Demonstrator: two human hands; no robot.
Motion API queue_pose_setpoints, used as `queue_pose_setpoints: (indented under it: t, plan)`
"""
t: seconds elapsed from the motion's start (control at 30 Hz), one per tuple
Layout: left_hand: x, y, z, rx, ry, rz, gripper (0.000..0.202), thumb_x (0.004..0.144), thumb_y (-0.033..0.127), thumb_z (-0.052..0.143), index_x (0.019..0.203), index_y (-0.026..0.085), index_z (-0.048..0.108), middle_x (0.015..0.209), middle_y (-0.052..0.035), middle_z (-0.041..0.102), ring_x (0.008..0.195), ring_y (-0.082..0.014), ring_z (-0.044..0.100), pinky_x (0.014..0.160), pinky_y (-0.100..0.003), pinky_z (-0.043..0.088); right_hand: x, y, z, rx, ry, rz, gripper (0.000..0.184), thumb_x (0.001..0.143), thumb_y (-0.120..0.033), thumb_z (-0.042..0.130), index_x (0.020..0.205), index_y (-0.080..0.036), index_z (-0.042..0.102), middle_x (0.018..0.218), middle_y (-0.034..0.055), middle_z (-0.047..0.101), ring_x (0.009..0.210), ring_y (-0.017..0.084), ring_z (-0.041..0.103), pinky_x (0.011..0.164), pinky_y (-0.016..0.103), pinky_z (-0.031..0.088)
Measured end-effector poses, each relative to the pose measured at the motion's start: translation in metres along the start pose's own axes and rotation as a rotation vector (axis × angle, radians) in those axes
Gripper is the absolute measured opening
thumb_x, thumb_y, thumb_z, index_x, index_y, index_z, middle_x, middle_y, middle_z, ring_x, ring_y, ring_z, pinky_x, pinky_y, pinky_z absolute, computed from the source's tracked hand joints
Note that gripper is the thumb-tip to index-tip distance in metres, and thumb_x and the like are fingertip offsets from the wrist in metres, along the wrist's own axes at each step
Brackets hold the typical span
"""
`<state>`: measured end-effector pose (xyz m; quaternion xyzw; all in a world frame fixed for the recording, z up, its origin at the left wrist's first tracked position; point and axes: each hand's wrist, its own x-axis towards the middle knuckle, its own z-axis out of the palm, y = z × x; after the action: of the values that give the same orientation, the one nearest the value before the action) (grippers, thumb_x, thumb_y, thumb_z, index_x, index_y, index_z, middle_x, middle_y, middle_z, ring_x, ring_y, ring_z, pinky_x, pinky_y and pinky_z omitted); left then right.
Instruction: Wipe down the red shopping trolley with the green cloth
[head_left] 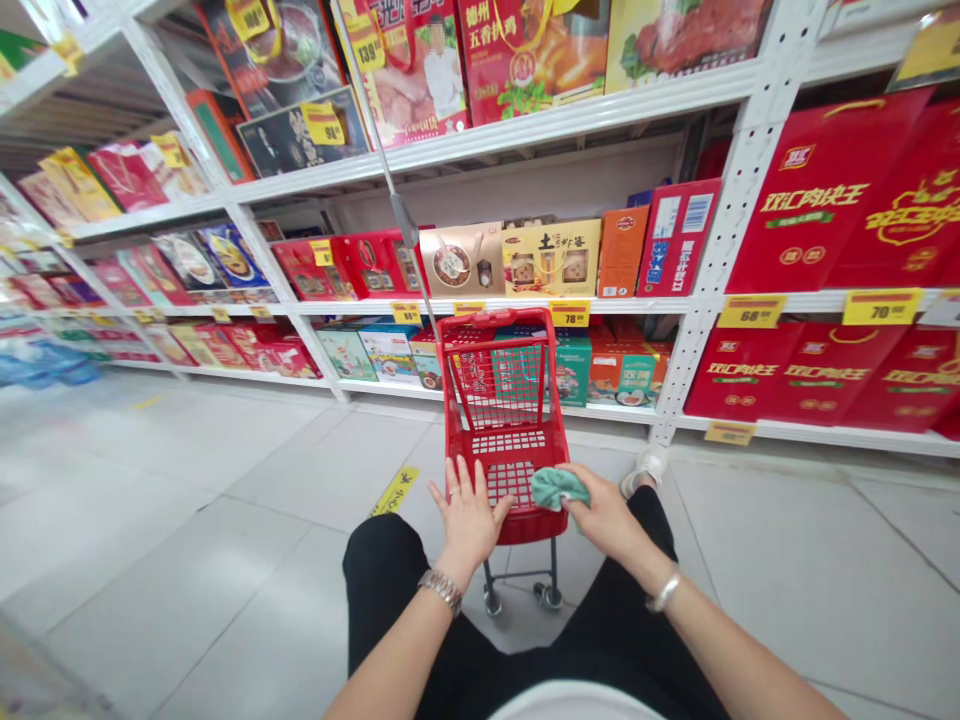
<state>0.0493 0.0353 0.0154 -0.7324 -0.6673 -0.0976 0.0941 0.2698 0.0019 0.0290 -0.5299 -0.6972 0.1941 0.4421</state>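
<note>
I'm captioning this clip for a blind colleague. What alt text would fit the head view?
A person's left hand rests flat on the near edge of a small red shopping cart, while the right hand holds a green cloth against it. White shelves of red gift boxes stand behind.

Green cloth on red cart

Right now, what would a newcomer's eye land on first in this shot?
The small red shopping cart stands dead centre on the grey floor, in front of the white shelving. The left hand lies flat on its near edge, while the right hand holds a green cloth against the rim. To the right, big red gift boxes fill the shelves above yellow price tags.
</note>
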Motion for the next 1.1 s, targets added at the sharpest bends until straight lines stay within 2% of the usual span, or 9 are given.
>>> queue_pose_setpoints:
  t: [0.1, 0.17, 0.4, 0.53, 0.63, 0.73, 0.83, 0.97, 1.1]
  plan:
    - [-0.004, 0.004, 0.001, -0.008, 0.02, -0.007, 0.075, 0.094, 0.058, 0.045, 0.152, 0.01, 0.039, 0.162, -0.0265, 0.027, 0.152, -0.0447, 0.015, 0.114, -0.077, 0.007, 0.026, 0.005, -0.024, 0.072, 0.017, 0.074, 0.04, 0.081, -0.017, 0.055, 0.119, -0.023, 0.066, 0.107, 0.0035, 0.075, 0.096, 0.021, 0.07, 0.089, 0.035, 0.055]
    - [-0.007, 0.009, 0.002, -0.015, 0.012, -0.007, 0.077, 0.094, 0.06, 0.044, 0.153, 0.011, 0.038, 0.162, -0.0262, 0.027, 0.152, -0.0456, 0.015, 0.114, -0.077, 0.009, 0.043, 0.014, -0.027, -0.03, 0.048, 0.049, 0.041, 0.079, -0.013, 0.054, 0.117, -0.023, 0.068, 0.109, 0.0044, 0.074, 0.099, 0.021, 0.069, 0.092, 0.036, 0.054]
    - [-0.013, 0.027, 0.009, -0.06, -0.01, 0.096, 0.082, 0.093, 0.062, 0.043, 0.155, 0.01, 0.034, 0.162, -0.0256, 0.026, 0.152, -0.0429, 0.02, 0.117, -0.072, 0.015, 0.075, 0.034, 0.008, -0.382, 0.13, -0.005, 0.053, 0.078, 0.0, 0.051, 0.123, -0.023, 0.069, 0.12, 0.014, 0.067, 0.108, 0.027, 0.061, 0.095, 0.041, 0.049]
    - [-0.017, 0.036, 0.012, -0.089, -0.006, 0.198, 0.082, 0.094, 0.062, 0.041, 0.154, 0.007, 0.035, 0.163, -0.0246, 0.027, 0.152, -0.0385, 0.022, 0.12, -0.065, 0.019, 0.066, 0.035, 0.02, -0.528, 0.106, -0.018, 0.048, 0.08, -0.006, 0.058, 0.122, -0.027, 0.069, 0.136, 0.0143, 0.061, 0.122, 0.034, 0.053, 0.094, 0.05, 0.047]
    - [-0.016, 0.035, 0.013, -0.105, 0.035, 0.264, 0.077, 0.095, 0.057, 0.041, 0.155, 0.009, 0.033, 0.164, -0.0206, 0.027, 0.153, -0.0342, 0.022, 0.121, -0.06, 0.023, 0.051, 0.043, 0.022, -0.473, 0.114, -0.053, 0.044, 0.08, -0.003, 0.052, 0.113, -0.024, 0.072, 0.125, 0.0128, 0.067, 0.118, 0.033, 0.055, 0.095, 0.051, 0.047]
    - [-0.004, 0.022, 0.01, -0.095, 0.095, 0.289, 0.076, 0.095, 0.054, 0.043, 0.156, 0.012, 0.03, 0.165, -0.0182, 0.026, 0.154, -0.0319, 0.02, 0.122, -0.059, 0.023, 0.035, 0.051, 0.011, -0.295, 0.28, -0.112, 0.044, 0.083, -0.005, 0.045, 0.113, -0.022, 0.071, 0.115, 0.0111, 0.071, 0.109, 0.027, 0.06, 0.097, 0.048, 0.048]
    - [0.017, 0.003, 0.003, -0.064, 0.107, 0.244, 0.072, 0.097, 0.05, 0.04, 0.155, 0.009, 0.031, 0.164, -0.0194, 0.025, 0.155, -0.0323, 0.017, 0.122, -0.061, 0.019, 0.022, 0.048, -0.01, -0.131, 0.405, -0.14, 0.036, 0.09, -0.017, 0.047, 0.117, -0.023, 0.069, 0.112, 0.0098, 0.071, 0.108, 0.025, 0.062, 0.097, 0.045, 0.05]
    - [0.037, -0.013, -0.001, -0.053, 0.047, 0.164, 0.07, 0.099, 0.048, 0.036, 0.156, 0.008, 0.031, 0.164, -0.0194, 0.025, 0.155, -0.0319, 0.014, 0.123, -0.06, 0.017, 0.01, 0.035, -0.029, -0.092, 0.286, -0.14, 0.037, 0.091, -0.02, 0.048, 0.121, -0.027, 0.069, 0.118, 0.0077, 0.07, 0.11, 0.024, 0.063, 0.1, 0.043, 0.05]
    - [0.04, -0.007, 0.002, -0.066, 0.01, 0.133, 0.071, 0.098, 0.048, 0.035, 0.157, 0.008, 0.027, 0.163, -0.0196, 0.029, 0.155, -0.0313, 0.016, 0.123, -0.059, 0.017, 0.009, 0.037, -0.01, -0.29, 0.184, -0.111, 0.043, 0.085, -0.01, 0.048, 0.118, -0.025, 0.071, 0.119, 0.0096, 0.069, 0.114, 0.026, 0.06, 0.103, 0.047, 0.047]
